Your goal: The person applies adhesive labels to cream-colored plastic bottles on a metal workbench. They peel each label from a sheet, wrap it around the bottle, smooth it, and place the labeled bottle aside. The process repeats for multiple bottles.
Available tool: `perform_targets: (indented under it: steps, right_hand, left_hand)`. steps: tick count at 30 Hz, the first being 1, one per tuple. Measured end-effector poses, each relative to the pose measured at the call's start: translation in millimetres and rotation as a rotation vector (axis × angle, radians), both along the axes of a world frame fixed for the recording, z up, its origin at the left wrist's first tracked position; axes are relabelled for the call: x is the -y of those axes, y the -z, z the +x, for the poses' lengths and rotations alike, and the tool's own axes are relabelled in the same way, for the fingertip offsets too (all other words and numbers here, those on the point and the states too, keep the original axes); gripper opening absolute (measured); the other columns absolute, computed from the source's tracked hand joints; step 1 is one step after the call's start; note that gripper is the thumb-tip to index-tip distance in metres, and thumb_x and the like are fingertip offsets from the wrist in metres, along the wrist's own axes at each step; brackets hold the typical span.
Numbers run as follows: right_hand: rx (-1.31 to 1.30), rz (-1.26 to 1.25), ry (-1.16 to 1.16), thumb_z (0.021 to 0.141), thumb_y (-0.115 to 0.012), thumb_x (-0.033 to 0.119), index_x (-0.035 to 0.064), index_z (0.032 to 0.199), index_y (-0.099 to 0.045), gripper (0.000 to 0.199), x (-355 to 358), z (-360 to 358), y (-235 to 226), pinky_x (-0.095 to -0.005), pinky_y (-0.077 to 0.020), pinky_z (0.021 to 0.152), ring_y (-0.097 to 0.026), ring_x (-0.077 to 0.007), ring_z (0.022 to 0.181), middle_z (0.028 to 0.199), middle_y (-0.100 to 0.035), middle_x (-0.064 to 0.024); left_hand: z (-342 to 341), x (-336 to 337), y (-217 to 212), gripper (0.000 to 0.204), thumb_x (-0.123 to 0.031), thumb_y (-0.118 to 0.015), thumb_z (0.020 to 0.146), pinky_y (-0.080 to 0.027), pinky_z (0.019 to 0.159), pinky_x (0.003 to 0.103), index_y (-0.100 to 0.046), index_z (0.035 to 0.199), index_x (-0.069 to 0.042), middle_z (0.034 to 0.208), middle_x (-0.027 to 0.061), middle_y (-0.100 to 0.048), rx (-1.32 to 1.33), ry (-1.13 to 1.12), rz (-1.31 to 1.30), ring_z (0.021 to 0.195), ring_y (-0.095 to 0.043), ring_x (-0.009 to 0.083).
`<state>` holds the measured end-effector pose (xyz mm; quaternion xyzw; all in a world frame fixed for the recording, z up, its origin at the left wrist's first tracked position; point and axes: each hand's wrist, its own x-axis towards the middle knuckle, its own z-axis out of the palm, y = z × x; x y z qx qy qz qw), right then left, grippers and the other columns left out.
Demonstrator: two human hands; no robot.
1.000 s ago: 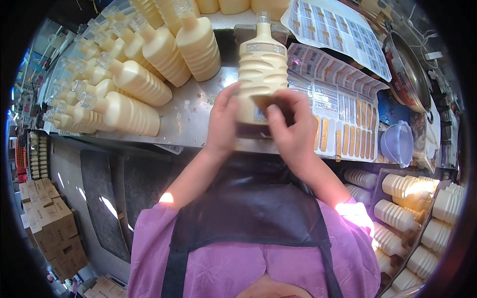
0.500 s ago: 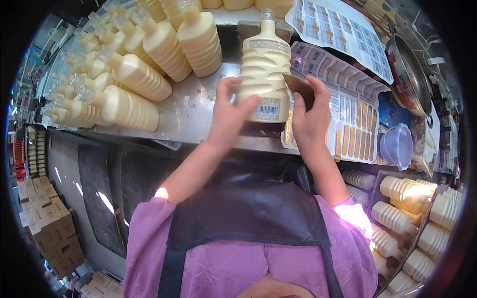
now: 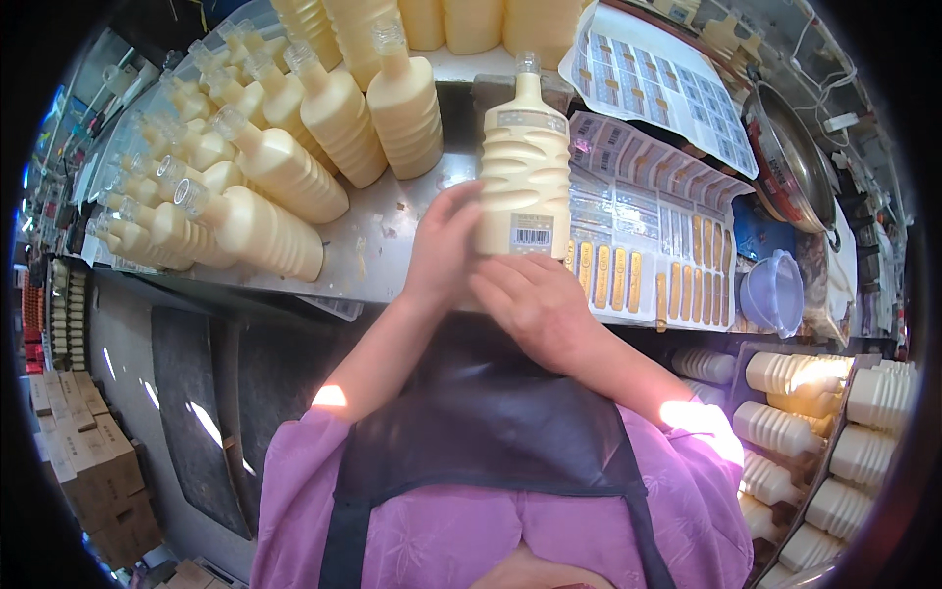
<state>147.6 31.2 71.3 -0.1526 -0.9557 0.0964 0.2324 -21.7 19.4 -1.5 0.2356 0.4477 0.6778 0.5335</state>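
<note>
A cream-coloured ribbed bottle [image 3: 525, 162] with a clear cap stands upright on the steel counter [image 3: 378, 250], a small barcode sticker low on its front. My left hand [image 3: 442, 245] wraps its lower left side. My right hand [image 3: 530, 309] lies across its base from the front, fingers pressed against the bottom edge. Both forearms come up from my purple sleeves over a black apron.
Many identical bottles [image 3: 285, 172] lie stacked on the left and stand along the back. Sheets of gold stickers [image 3: 638, 245] lie right of the bottle, with a lilac plastic bowl [image 3: 775, 294] and a metal pan [image 3: 785, 162] beyond. More bottles [image 3: 834, 432] lie lower right; cardboard boxes [image 3: 88, 471] lower left.
The bottle has been turned so its barcode sticker faces me. My right hand dropped from the bottle's right side to its base; the brown sticker it held is no longer seen.
</note>
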Motion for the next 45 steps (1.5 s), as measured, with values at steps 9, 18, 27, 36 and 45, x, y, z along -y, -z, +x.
perform_targets:
  steps: [9,18,27,36,45]
  right_hand:
    - [-0.456,-0.327,0.652,0.093,-0.068,0.009,0.0003,0.126,-0.061,0.034,-14,23,35,-0.0372,-0.0548,0.09,-0.07,-0.0309,0.1,0.112,-0.07,-0.0182]
    - [-0.59,-0.382,0.721,0.09,-0.071,0.0,-0.0006,0.11,-0.069,0.02,-34,26,33,-0.0338,-0.0553,0.084,-0.071,-0.022,0.093,0.099,-0.073,-0.0132]
    - [-0.095,0.135,0.277,0.078,-0.071,0.006,0.005,0.108,-0.071,0.03,-7,-1,-11,-0.0361,-0.053,0.079,-0.068,-0.0251,0.096,0.106,-0.07,-0.0088]
    - [-0.371,-0.113,0.272,0.085,-0.07,0.009,0.0056,0.113,-0.068,0.029,-13,1,9,-0.042,-0.0536,0.071,-0.07,-0.0307,0.081,0.093,-0.071,-0.0136]
    - [-0.548,-0.584,0.712,0.095,-0.07,0.018,0.0045,0.122,-0.066,0.03,-26,28,30,-0.0389,-0.0565,0.081,-0.073,-0.0329,0.094,0.102,-0.074,-0.0189]
  left_hand:
    - [8,0,13,0.055,-0.013,-0.074,0.091,-0.044,0.104,0.033,-0.046,0.138,-0.005,0.13,0.0102,-0.05,-0.618,-0.023,0.04,0.117,-0.053,0.0191]
    - [14,-8,9,0.059,-0.011,-0.076,0.088,-0.05,0.091,0.031,-0.039,0.133,-0.009,0.123,0.0109,-0.05,-0.427,-0.017,0.003,0.111,-0.055,0.0181]
    - [4,-1,-8,0.026,-0.006,-0.061,0.098,-0.048,0.093,0.027,-0.061,0.124,-0.007,0.116,0.0042,-0.063,-0.065,-0.015,0.029,0.106,-0.058,0.0124]
    - [-1,-7,-13,0.019,-0.009,-0.058,0.101,-0.045,0.099,0.03,-0.062,0.119,-0.003,0.116,0.0042,-0.064,-0.086,-0.022,-0.021,0.109,-0.057,0.0124]
    - [9,-20,-10,0.068,-0.011,-0.079,0.082,-0.052,0.095,0.036,-0.04,0.137,-0.003,0.127,0.016,-0.055,-0.553,0.018,0.008,0.112,-0.061,0.0227]
